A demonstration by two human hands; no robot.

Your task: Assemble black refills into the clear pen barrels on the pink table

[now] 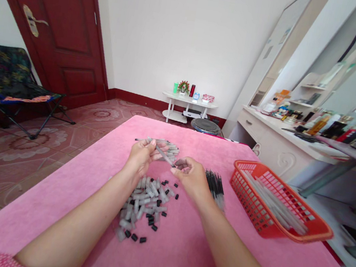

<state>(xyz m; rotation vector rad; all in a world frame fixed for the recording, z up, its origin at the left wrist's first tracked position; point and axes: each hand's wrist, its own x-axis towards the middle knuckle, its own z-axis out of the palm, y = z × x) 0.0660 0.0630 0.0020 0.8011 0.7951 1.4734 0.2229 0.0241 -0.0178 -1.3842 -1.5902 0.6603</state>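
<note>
My left hand point(144, 155) is closed round the middle of a translucent grey pen point(165, 155), which slants down to the right. At its lower end, the fingers of my right hand point(188, 174) pinch a small black end plug point(173, 166); whether it is seated in the barrel cannot be made out. Beyond my left hand lies a pile of similar pens point(172, 150). Between my forearms are heaped clear pen caps point(144, 201), with several loose black plugs point(154, 227) among and beside them. Right of my right hand lies a bundle of black-tipped refills point(214, 186).
A red plastic basket point(254, 214) holding long translucent barrels point(274, 203) stands on the right of the pink-covered table point(87, 200). Past it is a white dresser point(273, 141) crowded with bottles. A folding chair point(14, 86) stands left, near the door.
</note>
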